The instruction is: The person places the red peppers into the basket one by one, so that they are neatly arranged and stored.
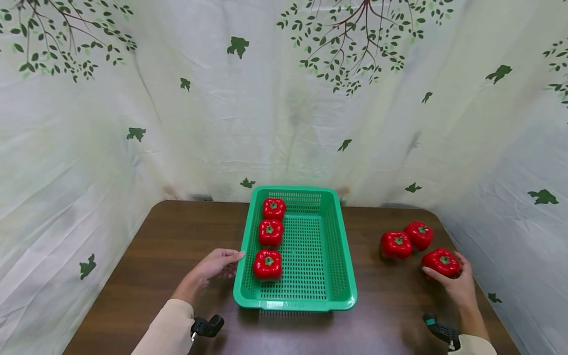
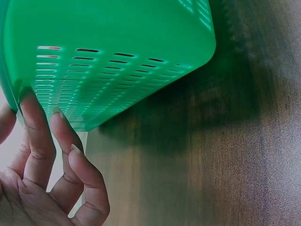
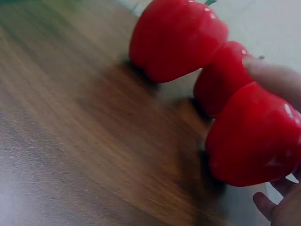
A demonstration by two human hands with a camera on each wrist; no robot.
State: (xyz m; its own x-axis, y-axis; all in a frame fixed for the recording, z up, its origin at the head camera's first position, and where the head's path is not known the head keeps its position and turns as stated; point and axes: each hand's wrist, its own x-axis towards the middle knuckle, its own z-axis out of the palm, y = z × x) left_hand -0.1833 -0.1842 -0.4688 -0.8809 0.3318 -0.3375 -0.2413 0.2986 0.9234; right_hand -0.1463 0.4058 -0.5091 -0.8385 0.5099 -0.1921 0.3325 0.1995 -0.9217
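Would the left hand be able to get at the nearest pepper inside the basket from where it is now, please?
Probably yes: the left hand rests at the green basket wall, the nearest pepper lies just inside, and the top is open.

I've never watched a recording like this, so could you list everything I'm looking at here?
peppers in the basket: three, red, in a row along its left side.
loose peppers: two, red, on the table right of the basket, side by side.
held pepper: one, red, near the table's right edge.
basket: one, green, slotted plastic, middle of the table.
table: one, dark brown wood.
backdrop cloth: white with green leaf print, behind and at both sides.
wrist mounts: two, black, near the bottom edge.
left hand: fingers touching the basket's left wall.
right hand: grips the held pepper.
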